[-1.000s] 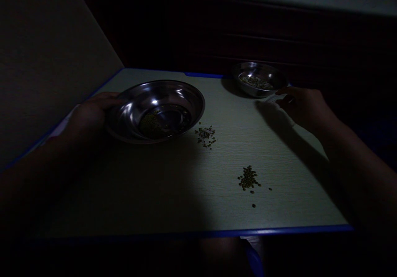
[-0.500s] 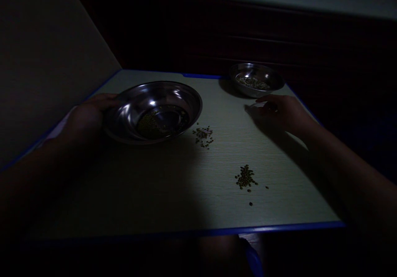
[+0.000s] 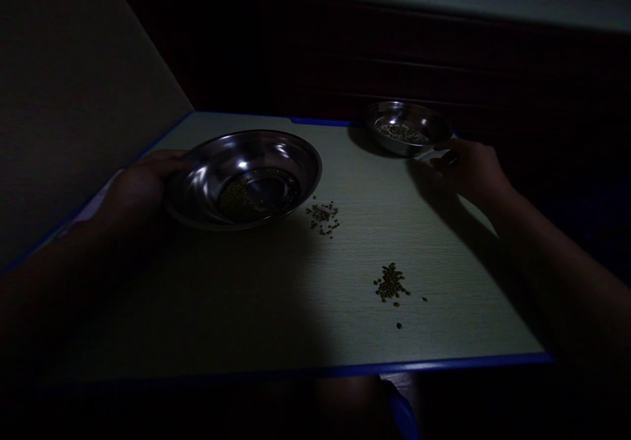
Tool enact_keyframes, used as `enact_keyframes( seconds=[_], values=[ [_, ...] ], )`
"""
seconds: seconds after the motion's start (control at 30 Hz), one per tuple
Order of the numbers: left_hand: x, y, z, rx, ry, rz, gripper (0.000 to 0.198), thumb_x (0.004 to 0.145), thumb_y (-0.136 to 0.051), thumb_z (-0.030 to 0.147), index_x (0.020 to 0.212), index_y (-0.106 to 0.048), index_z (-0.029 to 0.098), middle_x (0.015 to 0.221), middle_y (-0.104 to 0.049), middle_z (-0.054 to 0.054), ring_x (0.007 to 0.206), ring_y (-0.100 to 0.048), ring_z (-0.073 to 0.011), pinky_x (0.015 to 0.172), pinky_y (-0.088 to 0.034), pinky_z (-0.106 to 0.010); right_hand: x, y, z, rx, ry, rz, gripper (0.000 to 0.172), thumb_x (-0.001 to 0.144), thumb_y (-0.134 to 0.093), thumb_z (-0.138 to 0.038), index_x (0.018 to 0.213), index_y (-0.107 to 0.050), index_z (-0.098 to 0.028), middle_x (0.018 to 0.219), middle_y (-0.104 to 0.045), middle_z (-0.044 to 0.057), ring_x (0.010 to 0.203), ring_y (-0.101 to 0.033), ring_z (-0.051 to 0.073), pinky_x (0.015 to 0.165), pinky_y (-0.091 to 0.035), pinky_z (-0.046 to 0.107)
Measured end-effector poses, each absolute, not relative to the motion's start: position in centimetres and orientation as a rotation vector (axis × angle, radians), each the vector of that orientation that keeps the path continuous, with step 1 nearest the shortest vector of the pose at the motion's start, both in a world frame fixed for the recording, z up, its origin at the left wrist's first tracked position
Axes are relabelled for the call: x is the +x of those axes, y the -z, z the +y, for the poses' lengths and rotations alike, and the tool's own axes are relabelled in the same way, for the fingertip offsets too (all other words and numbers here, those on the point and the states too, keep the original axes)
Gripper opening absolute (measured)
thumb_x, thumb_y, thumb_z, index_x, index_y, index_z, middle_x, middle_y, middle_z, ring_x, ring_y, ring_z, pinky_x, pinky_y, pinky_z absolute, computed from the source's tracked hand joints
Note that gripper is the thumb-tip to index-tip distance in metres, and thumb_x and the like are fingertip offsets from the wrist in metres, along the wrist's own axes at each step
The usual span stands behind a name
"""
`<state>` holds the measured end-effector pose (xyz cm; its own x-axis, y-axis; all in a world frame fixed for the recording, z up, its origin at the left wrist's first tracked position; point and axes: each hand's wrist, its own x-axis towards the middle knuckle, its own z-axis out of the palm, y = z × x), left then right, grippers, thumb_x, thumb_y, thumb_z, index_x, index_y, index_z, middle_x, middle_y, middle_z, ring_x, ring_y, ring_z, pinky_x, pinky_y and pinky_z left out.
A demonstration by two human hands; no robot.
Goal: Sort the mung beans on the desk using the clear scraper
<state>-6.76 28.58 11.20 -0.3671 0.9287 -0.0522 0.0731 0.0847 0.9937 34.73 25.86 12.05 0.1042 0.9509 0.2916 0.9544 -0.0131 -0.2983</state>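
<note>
In the dim light, my left hand (image 3: 140, 187) grips the left rim of a shiny metal bowl (image 3: 266, 187), which is tilted and has small greenish grains (image 3: 239, 196) at its bottom. My right hand (image 3: 461, 164) is at the right, close to the rim of a second metal bowl (image 3: 404, 147). Its fingers are pinched on a small pale, clear-looking piece (image 3: 432, 155). Pale and dark grains (image 3: 401, 131) lie inside that far bowl.
A scattered pile of seeds (image 3: 323, 218) lies mid-table, and a darker pile (image 3: 390, 283) nearer the front with a few strays. The pale table (image 3: 355, 335) has a blue edge. A wall stands at left, dark panelling behind.
My right hand has moved right and slightly away from me, with the small pale piece still in its fingers, up beside the far bowl. My left hand and its bowl have hardly moved.
</note>
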Motion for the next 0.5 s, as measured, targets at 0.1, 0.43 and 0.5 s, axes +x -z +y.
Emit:
enact_keyframes(
  seconds=[0.1,0.43,0.5],
  values=[
    [-6.6,-11.3,28.6,1.005,-1.42,1.567,0.02,0.058,-0.061,0.01,0.078,-0.065,0.013,0.074,-0.06,-0.002,0.052,-0.053,-0.01,0.038,-0.043,-0.018,35.4,-13.4,24.7,-1.965,-0.036,-1.82,0.036,0.077,-0.056,-0.029,0.107,-0.064,-0.01,0.079,-0.07,0.014,0.066,-0.064,0.019,0.061,-0.045,0.029],
    [-6.3,-11.5,28.2,1.046,-1.384,1.593,0.018,0.06,-0.059,0.012,0.077,-0.065,0.013,0.08,-0.061,-0.002,0.058,-0.055,-0.0095,0.044,-0.044,-0.017,36.9,-15.1,22.4,-1.947,-0.014,-2.445,0.011,0.073,-0.061,-0.02,0.077,-0.069,-0.026,0.075,-0.07,0.0,0.06,-0.06,0.014,0.058,-0.04,0.026],
    [-6.2,-11.6,28.2,1.023,-1.39,1.577,0.016,0.061,-0.061,0.012,0.076,-0.064,0.013,0.08,-0.061,-0.001,0.057,-0.055,-0.0085,0.044,-0.045,-0.016,36.7,-14.7,22.4,-1.953,0.05,-2.486,0.014,0.074,-0.057,-0.021,0.079,-0.069,-0.026,0.074,-0.069,0.0,0.06,-0.059,0.014,0.057,-0.039,0.027]
  ],
)
